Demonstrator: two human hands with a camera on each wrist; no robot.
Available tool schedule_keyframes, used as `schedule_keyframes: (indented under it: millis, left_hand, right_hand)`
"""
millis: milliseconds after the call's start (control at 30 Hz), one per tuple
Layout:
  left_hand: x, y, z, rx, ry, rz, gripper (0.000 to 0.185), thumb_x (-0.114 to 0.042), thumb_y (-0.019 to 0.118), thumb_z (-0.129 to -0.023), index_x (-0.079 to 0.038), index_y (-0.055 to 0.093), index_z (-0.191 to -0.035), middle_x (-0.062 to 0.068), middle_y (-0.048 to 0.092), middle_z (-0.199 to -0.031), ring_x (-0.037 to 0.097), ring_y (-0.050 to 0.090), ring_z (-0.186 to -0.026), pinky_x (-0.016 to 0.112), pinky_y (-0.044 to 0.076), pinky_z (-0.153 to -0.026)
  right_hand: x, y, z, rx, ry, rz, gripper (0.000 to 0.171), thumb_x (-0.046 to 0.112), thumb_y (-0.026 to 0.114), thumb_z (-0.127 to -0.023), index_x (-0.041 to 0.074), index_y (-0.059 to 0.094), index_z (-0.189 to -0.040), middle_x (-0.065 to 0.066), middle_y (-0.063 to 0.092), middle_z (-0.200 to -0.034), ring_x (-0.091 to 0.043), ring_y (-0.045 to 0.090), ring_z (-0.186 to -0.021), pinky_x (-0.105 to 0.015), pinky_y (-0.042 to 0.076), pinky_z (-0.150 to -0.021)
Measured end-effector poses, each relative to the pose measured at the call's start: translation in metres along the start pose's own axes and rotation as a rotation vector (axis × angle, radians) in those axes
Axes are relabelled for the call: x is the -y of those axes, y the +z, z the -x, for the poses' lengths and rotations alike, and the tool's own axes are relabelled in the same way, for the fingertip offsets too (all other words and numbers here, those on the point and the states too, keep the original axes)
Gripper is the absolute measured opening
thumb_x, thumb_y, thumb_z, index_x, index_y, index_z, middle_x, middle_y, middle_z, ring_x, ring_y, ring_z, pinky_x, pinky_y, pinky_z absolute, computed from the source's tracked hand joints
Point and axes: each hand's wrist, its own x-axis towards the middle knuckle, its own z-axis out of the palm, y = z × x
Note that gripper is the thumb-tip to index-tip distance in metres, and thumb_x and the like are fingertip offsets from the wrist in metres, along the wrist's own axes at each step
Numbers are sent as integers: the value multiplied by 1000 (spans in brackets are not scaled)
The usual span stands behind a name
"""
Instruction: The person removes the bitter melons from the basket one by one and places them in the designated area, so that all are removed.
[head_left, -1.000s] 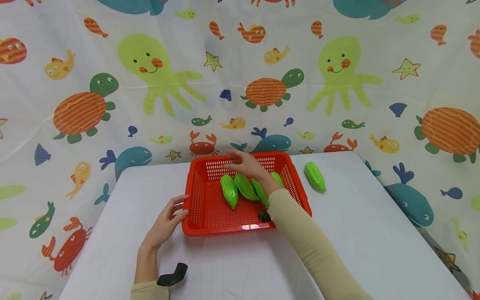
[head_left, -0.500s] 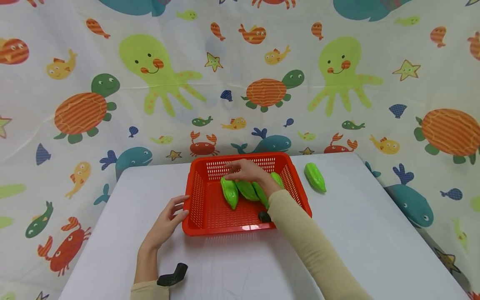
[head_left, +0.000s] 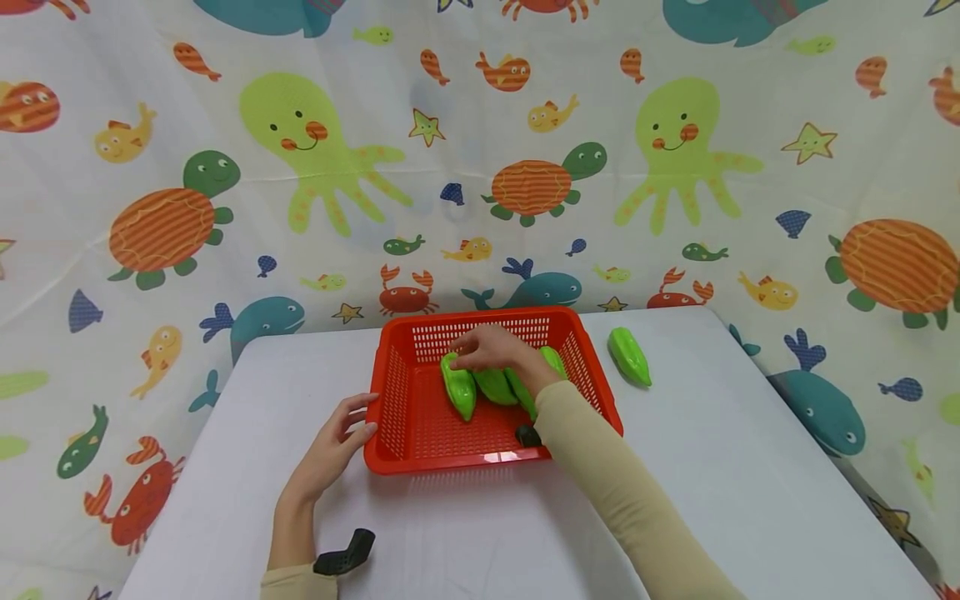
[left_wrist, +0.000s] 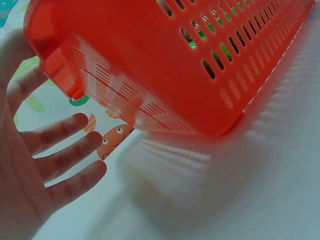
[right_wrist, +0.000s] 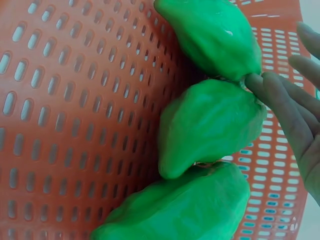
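The right hand (head_left: 491, 348) is covering the far ends of the green vegetables (head_left: 491, 385) beneath it, and its sleeve (head_left: 600, 467) is hiding most of the rightmost one. In the right wrist view the frame is cutting off two vegetables — top and bottom. The red basket (left_wrist: 165, 60) (beside the left hand (left_wrist: 35, 165)) is showing blurred, its far end cut off.

Red plastic basket (head_left: 491, 442): rectangular, slotted walls and floor, sits flat on the white worktop (head_left: 720, 467); near-left corner just beside the left hand (head_left: 333, 450), whose fingers lie relaxed. Inside, four glossy green peppers lie side by side under and around the right hand (head_left: 487, 348). Leftmost pepper (head_left: 459, 387) slants toward the near wall, right fingertips resting on its far end. A fifth green pepper (head_left: 628, 356) lies on the worktop, outside the basket, right of the right hand.
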Motion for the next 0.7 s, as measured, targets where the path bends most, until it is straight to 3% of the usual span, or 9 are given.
schedule_keyframes:
  millis: [267,433,700]
  left_hand:
    - [0,0,1,0,6,-7,54,-33,61,-96,-19,41,-143,6,40,-148,33,37,-135,58,42,-102]
    - [1,0,1,-3,12,-19,53,-33,60,-97,-19,41,-143,7,40,-148,33,38,-134,58,41,-102]
    - [1,2,-1,1,9,-15,52,-32,60,-97,-17,42,-144,10,39,-147,35,36,-135,63,36,-104]
  right_hand:
    - [3,4,-2,6,-44,121,47,36,70,-90,14,64,-131,-1,69,-117,-14,63,-102,-28,52,-86]
    - [4,7,-2,79,-73,144,46,33,71,-90,16,63,-132,1,65,-127,-17,59,-114,-32,48,-97]
    - [7,12,-8,193,-155,290,42,26,72,-90,17,64,-130,0,65,-122,-13,60,-100,-26,48,-90]
